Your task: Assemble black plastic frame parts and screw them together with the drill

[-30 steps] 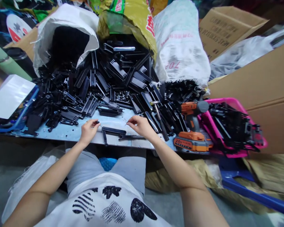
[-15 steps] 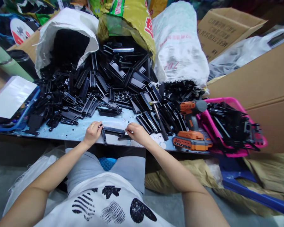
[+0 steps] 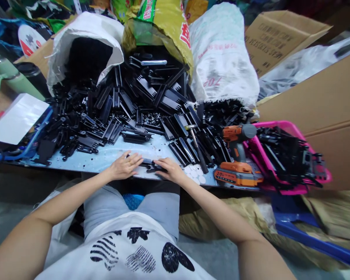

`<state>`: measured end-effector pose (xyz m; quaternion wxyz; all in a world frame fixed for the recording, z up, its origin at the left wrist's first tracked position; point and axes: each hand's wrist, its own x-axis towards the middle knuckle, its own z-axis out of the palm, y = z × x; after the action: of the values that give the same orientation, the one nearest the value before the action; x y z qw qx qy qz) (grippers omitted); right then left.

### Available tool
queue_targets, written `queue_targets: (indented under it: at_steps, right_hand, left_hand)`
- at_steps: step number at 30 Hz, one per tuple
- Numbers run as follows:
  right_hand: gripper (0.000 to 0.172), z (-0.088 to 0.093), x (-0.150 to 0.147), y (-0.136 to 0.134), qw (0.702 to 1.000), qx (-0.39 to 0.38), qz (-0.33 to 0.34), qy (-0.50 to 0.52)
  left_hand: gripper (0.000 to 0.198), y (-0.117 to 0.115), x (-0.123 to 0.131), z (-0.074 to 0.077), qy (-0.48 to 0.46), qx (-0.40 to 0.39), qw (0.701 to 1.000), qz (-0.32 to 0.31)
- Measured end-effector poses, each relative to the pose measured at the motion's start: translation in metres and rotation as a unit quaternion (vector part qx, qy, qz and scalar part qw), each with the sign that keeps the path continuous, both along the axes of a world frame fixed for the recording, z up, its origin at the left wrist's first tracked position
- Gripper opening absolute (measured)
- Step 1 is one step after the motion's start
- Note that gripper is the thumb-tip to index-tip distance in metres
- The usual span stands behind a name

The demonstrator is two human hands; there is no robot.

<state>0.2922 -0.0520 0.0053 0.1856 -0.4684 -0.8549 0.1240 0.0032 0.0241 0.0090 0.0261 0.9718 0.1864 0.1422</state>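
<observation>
A long, narrow black part (image 3: pixel 147 160) with dark arms along its near side lies at the table's front edge, between my two hands. My left hand (image 3: pixel 127 165) is laid over its left end, fingers stretched out flat and pointing right, hiding that end. At the right end my right hand (image 3: pixel 169 169) grips the part, with fingers on the far side and thumb on the near side. Beyond my hands lies another black part (image 3: pixel 136 138), and a hammer (image 3: pixel 196 146) rests among black strips to the right.
Heaps of black parts (image 3: pixel 105 112) spill from a white sack (image 3: pixel 89 27), a yellow bag (image 3: pixel 163 23) and another white sack (image 3: pixel 223 54). An orange cordless drill (image 3: pixel 236 171) stands beside a pink basket (image 3: pixel 294 190). At left is a blue tray (image 3: pixel 26 147) under a white sheet (image 3: pixel 19 118).
My left hand has moved right and gone from a pinch at the part's left end to lying flat over it. My right hand's fingers have stretched out over the right end.
</observation>
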Motion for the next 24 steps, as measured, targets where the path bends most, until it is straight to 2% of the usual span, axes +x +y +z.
queue_targets:
  at_steps: [1, 3, 6, 8, 11, 14, 16, 18, 21, 24]
  right_hand:
    - [0.051, 0.000, 0.005, -0.001, 0.999, 0.002, -0.001, -0.037]
    - [0.056, -0.001, 0.013, 0.000, 0.994, 0.011, -0.037, -0.099]
    - [0.054, -0.002, 0.020, 0.003, 0.983, 0.022, -0.113, -0.140]
    - [0.057, 0.004, 0.020, 0.003, 0.984, 0.028, -0.119, -0.131]
    - [0.061, 0.029, 0.013, -0.005, 0.996, 0.043, -0.041, -0.059]
    - [0.064, 0.068, -0.002, -0.022, 0.994, 0.019, 0.094, 0.061]
    - [0.065, 0.090, -0.015, -0.033, 0.976, -0.017, 0.165, 0.141]
    - [0.066, 0.102, -0.027, -0.038, 0.957, -0.050, 0.199, 0.206]
    - [0.065, 0.097, -0.040, -0.037, 0.944, -0.081, 0.193, 0.256]
    - [0.068, 0.070, -0.058, -0.036, 0.936, -0.109, 0.193, 0.273]
  left_hand:
    - [0.049, 0.001, 0.008, 0.000, 0.023, -0.001, 0.999, -0.035]
    - [0.054, 0.005, 0.025, 0.001, 0.059, -0.003, 0.997, -0.046]
    - [0.050, 0.015, 0.046, 0.007, 0.070, -0.027, 0.997, 0.016]
    - [0.042, 0.021, 0.053, 0.013, 0.047, -0.073, 0.995, 0.047]
    - [0.052, 0.013, 0.050, 0.029, 0.003, -0.121, 0.991, 0.057]
    - [0.063, -0.022, 0.037, 0.052, -0.069, -0.174, 0.982, 0.017]
    - [0.067, -0.052, 0.029, 0.069, -0.169, -0.277, 0.945, -0.031]
    - [0.068, -0.077, 0.024, 0.084, -0.242, -0.347, 0.905, -0.041]
    - [0.064, -0.096, 0.023, 0.094, -0.309, -0.383, 0.871, 0.006]
    - [0.063, -0.103, 0.027, 0.091, -0.355, -0.382, 0.853, 0.034]
